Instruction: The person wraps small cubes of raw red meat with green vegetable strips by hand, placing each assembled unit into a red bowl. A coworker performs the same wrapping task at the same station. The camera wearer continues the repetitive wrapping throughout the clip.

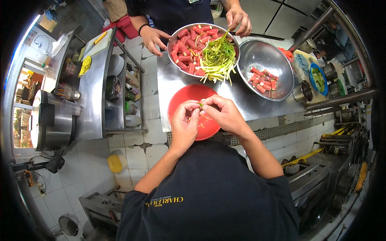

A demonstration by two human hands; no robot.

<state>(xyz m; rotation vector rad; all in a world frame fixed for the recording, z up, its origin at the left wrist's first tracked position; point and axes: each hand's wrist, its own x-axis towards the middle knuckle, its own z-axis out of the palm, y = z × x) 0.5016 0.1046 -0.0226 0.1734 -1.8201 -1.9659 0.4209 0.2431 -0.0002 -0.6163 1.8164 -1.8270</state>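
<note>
My left hand (187, 122) and my right hand (225, 113) meet at the fingertips above a red plastic bowl (181, 92). Pinched between them is a small green stalk (200, 105), mostly hidden by my fingers. A few thin yellowish strips (206, 117) lie inside the bowl. Beyond it, a wide metal bowl (190, 75) holds red raw meat rolls (184, 45) on one side and a heap of limp green stalks (218, 57) on the other. To the right, a deeper steel bowl (273, 54) contains more meat rolls (261, 79) with pale ends.
A co-worker's hands (153, 39) are at the wide bowl across the steel table (164, 81). Left is a steel shelf unit (99, 78) with a yellow-handled knife (99, 38). A metal pot (302, 92) and blue basket of leaves (318, 79) stand right, near a metal rail (340, 98).
</note>
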